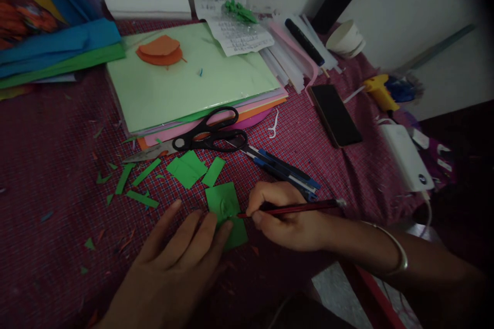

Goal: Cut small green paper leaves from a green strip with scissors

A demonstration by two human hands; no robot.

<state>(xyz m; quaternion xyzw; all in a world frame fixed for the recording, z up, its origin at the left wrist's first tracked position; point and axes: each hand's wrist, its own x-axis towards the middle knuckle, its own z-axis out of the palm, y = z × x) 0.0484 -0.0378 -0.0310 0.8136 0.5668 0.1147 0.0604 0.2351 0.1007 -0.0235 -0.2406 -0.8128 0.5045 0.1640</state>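
Observation:
A green paper piece (221, 194) lies on the red checked cloth near the table's front edge. My left hand (181, 252) rests flat with fingers spread, its fingertips pressing on the paper's left and lower part. Pinched in my right hand (285, 215) is a dark red pencil (303, 207), its tip touching the paper's right side. Just above lie a green square (188, 169) and a small green rectangle (213, 171). Black-handled scissors (193, 138) lie beyond these, blades toward the left, among narrow green offcuts (146, 171).
Coloured sheets (193, 82) are stacked behind, bearing orange paper leaves (161, 51). Blue tweezers-like tools (283, 169) lie above my right hand. Toward the right are a phone (335, 115), a yellow glue gun (380, 90), a white power bank (405, 157) and a paper cup (345, 39).

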